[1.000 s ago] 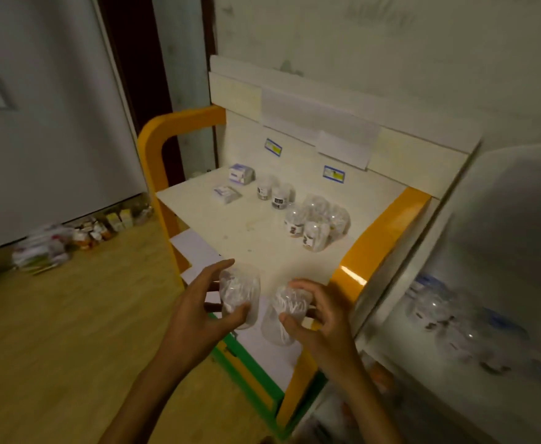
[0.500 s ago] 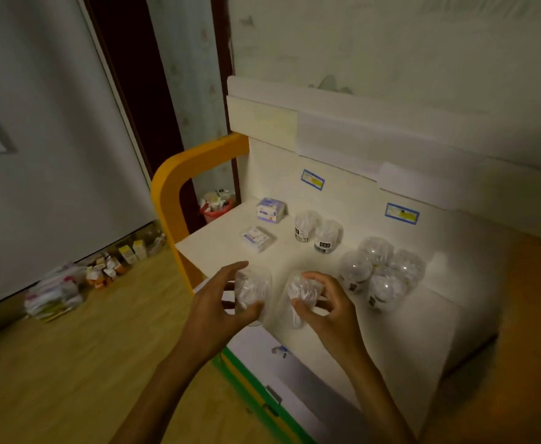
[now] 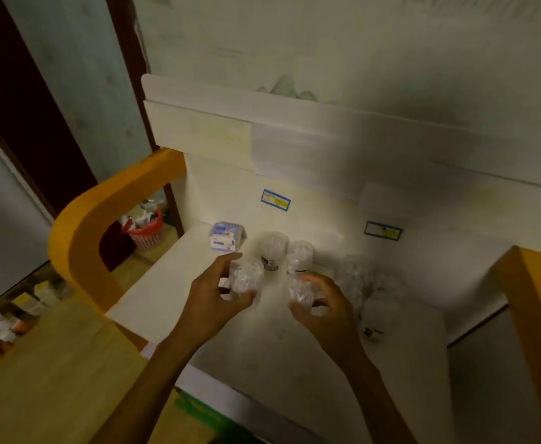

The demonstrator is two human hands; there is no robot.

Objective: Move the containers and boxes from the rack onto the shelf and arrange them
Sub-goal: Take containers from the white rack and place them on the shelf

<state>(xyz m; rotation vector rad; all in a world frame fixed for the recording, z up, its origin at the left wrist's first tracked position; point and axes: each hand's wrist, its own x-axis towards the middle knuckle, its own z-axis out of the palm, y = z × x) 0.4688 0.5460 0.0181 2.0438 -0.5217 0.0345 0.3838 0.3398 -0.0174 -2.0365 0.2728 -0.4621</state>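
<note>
My left hand [image 3: 210, 299] grips a clear plastic container [image 3: 246, 278] over the white shelf [image 3: 154, 283]. My right hand [image 3: 330, 310] holds a second clear container [image 3: 301, 290] just to its right. Behind them on the shelf stand two clear containers with dark labels [image 3: 274, 249], [image 3: 299, 256]. A small blue-and-white box [image 3: 226, 237] stands at the back left. More clear containers [image 3: 373, 299] cluster to the right of my right hand, blurred. A second small box seen earlier is hidden behind my left hand.
Orange side frames [image 3: 93, 219], [image 3: 538, 302] bound the shelf left and right. Two blue-edged labels [image 3: 275, 200], [image 3: 383, 230] stick to the back panel. A red basket [image 3: 146, 232] sits on the floor behind. Small packages [image 3: 10, 315] lie along the wall on the wooden floor.
Both hands have carried their containers forward over the shelf, toward the labelled containers at the back. The view has moved closer and swung left.
</note>
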